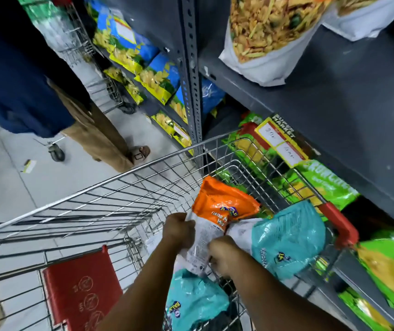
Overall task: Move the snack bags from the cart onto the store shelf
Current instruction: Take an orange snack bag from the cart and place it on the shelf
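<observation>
My left hand point(178, 231) and right hand point(223, 255) both reached into the cart point(100, 194) — fingers clamped on the white end of the orange bag point(224, 204). A teal bag point(289, 237) lay just beside it, another teal bag point(196, 299) lower, under my wrists. Shelf point(334, 96) at right — green bags point(330, 185) there.

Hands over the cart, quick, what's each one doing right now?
Left hand: closed on the orange snack bag.
Right hand: closed, gripping bag material; which bag cannot be told.
</observation>
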